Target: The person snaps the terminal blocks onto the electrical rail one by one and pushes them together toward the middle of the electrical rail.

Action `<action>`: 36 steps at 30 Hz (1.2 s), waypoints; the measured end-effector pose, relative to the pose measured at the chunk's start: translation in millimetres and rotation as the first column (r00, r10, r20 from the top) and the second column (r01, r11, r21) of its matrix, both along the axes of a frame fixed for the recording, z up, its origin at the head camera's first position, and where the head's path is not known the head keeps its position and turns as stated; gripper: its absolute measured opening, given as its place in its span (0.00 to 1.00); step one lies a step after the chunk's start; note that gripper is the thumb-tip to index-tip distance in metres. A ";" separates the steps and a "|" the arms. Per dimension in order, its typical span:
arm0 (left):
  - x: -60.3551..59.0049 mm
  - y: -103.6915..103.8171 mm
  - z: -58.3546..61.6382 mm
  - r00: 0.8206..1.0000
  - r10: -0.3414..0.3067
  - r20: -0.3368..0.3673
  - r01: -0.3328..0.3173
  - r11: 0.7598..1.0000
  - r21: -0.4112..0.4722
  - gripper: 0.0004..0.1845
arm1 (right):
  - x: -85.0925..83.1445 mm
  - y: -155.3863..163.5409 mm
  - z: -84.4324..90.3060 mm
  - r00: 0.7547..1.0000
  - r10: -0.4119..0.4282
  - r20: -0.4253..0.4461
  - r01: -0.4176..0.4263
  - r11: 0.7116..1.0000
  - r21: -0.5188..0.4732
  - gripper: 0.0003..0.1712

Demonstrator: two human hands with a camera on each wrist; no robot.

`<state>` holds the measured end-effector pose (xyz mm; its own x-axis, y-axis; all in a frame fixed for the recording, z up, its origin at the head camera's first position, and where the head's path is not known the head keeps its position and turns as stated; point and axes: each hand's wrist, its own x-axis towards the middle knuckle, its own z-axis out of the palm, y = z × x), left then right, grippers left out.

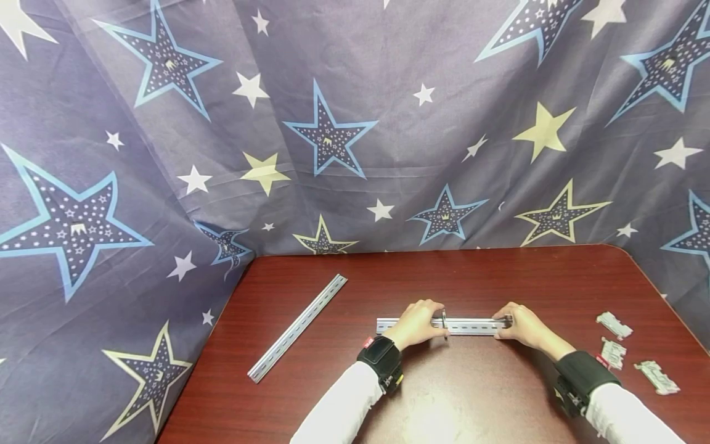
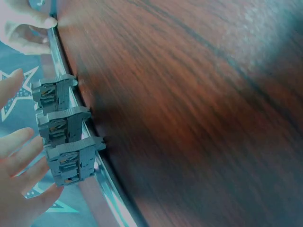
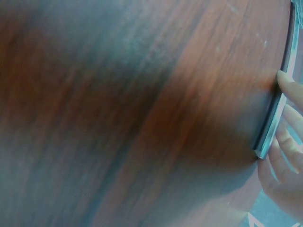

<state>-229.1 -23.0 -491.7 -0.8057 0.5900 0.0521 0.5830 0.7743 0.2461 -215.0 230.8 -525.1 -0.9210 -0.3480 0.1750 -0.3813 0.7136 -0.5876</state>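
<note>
A slotted metal DIN rail (image 1: 471,327) lies crosswise in front of me in the head view. Three grey terminal blocks (image 2: 59,130) sit side by side on it, small gaps between them; the left hand mostly hides them from the head camera. My left hand (image 1: 416,324) reaches over these blocks. In the left wrist view its fingers (image 2: 31,151) are spread loosely, tips right behind the blocks, with another digit held apart above. At the rail's right end, my right hand (image 1: 521,327) pinches it, thumb on the near edge and fingers behind, as the right wrist view also shows.
A second slotted rail (image 1: 296,330) lies slanted on the left of the brown table (image 1: 310,407). Three loose pale terminal blocks, one of them farthest right (image 1: 657,377), lie beyond the right wrist. Star-patterned cloth (image 1: 333,203) hangs behind the table and along its sides.
</note>
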 end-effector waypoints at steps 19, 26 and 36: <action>-5.7 3.6 -8.6 1.000 -0.003 0.003 0.002 0.998 0.055 0.26 | 0.3 1.1 0.4 1.000 -0.011 -0.009 0.011 1.000 -0.016 0.17; -6.5 4.7 -10.1 1.000 0.000 -0.007 0.001 0.998 0.058 0.25 | -0.5 2.2 -2.2 1.000 -0.001 -0.026 0.000 1.000 -0.014 0.17; -8.6 6.6 -12.5 1.000 0.004 -0.024 -0.002 0.997 0.076 0.24 | 0.1 1.4 -2.2 1.000 0.007 -0.029 -0.008 0.999 -0.035 0.17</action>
